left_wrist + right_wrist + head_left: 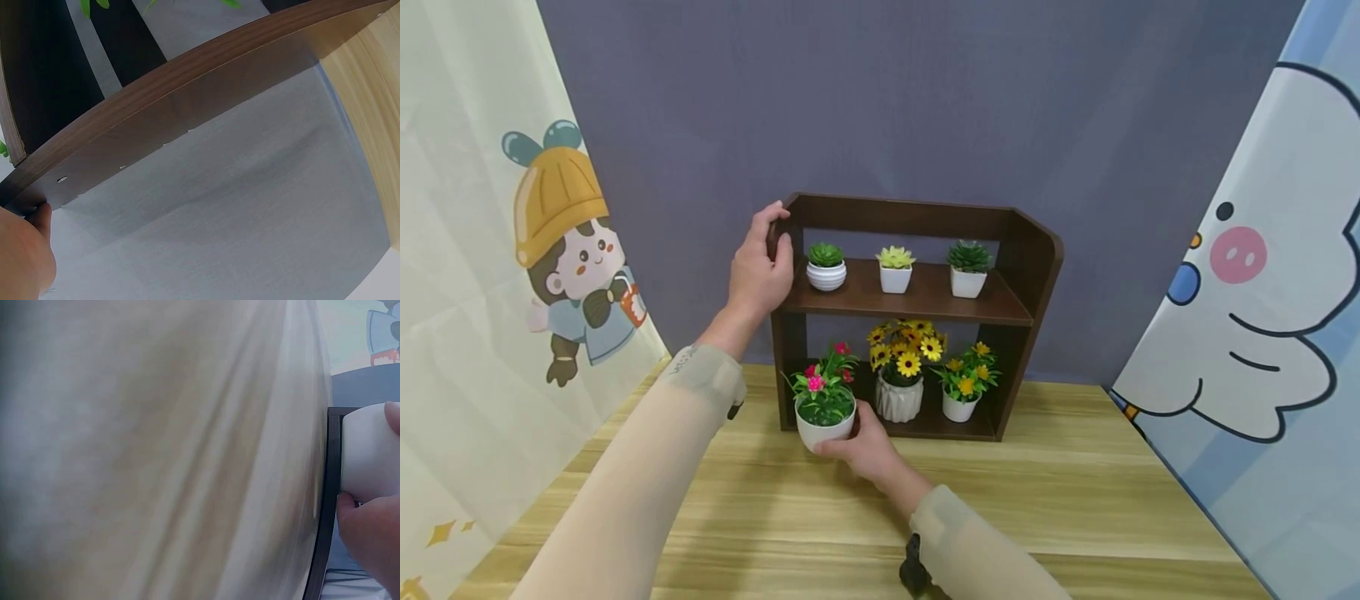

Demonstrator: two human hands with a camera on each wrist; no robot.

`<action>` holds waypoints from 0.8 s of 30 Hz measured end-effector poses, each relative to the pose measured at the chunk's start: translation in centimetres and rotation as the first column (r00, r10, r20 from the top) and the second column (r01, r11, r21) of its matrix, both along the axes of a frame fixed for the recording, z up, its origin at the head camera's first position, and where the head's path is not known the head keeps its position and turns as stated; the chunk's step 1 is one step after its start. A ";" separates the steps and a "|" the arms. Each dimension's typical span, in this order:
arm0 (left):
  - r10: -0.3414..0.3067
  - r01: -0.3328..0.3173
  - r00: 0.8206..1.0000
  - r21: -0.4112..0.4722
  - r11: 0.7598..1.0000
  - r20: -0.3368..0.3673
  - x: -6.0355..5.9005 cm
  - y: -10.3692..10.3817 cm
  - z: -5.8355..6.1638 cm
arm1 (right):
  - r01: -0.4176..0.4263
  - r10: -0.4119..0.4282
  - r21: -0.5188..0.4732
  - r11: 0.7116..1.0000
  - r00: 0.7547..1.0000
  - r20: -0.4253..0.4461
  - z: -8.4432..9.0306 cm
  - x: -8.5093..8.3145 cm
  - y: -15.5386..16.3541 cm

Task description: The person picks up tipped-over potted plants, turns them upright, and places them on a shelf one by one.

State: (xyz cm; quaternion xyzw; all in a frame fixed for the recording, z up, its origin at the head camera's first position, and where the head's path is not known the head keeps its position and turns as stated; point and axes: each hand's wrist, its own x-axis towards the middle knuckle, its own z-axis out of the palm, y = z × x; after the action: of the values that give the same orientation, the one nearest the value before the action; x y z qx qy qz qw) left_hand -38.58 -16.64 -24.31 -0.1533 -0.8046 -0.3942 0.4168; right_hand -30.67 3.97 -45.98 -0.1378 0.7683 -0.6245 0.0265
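A dark brown two-tier wooden shelf [1033,275] stands against the grey backdrop. My left hand [760,271] grips the upper part of its left side panel, thumb on the near side; the left wrist view shows the hand [25,256] at the end of that brown panel [156,100]. With my right hand [868,446] I hold a white pot of pink flowers [822,431] low on its right side, at the front left of the lower tier. In the right wrist view, fingers lie along the white pot [369,456], beside the shelf's dark edge [329,487].
On the upper tier sit three small succulents: a round-potted one [826,275], a pale yellow-green one [895,275] and a dark green one [967,279]. Below are a ribbed pot of sunflowers [898,398] and a white pot of yellow flowers [958,408]. A wood-grain table [1075,492] lies beneath.
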 end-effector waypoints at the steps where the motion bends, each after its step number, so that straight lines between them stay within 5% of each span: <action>1: -0.002 0.002 1.000 0.001 1.000 -0.001 0.0 0.0 0.0 | 0.002 -0.002 0.001 1.000 1.000 -0.004 0.1 -0.1 -0.1; 24: -0.006 0.006 1.000 0.011 1.000 0.004 0.1 0.1 0.1 | 0.076 -0.076 0.027 0.997 0.997 0.005 0.0 -2.1 -0.6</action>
State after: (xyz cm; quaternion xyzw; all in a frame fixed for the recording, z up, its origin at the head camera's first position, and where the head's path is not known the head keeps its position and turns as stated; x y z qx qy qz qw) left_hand -38.43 -16.53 -24.24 -0.1528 -0.8028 -0.4001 0.4147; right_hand -32.75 3.38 -45.98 -0.1062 0.7812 -0.6152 0.0069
